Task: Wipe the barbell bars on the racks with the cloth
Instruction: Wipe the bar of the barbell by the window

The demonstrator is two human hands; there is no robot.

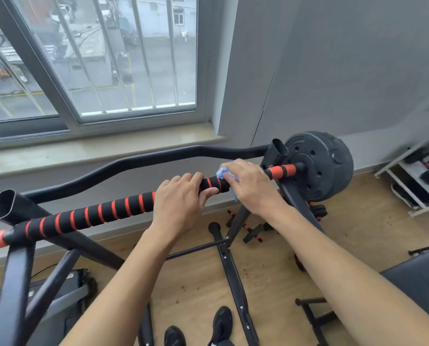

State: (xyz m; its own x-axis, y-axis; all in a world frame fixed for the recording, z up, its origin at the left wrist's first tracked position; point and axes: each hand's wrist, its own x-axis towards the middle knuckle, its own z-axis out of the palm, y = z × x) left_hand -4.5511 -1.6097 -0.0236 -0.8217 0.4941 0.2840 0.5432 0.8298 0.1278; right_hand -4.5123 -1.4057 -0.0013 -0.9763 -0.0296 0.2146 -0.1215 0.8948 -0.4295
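Left hand [181, 196] grips barbell bar [96, 213]; right hand [248, 182] pinches cloth [222, 174] against it, nearer weight plate [318, 166]. Risk: bar rolling on rack [16, 270] under a hard push.

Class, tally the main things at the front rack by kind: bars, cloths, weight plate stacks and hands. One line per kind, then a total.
Bars: 2 – black foam-wrapped barbell bar with orange stripes, black curved metal bar
Cloths: 1 – crumpled blue cloth
Weight plate stacks: 1 – black round weight plates
Hands: 2 – left hand, right hand
Total: 6
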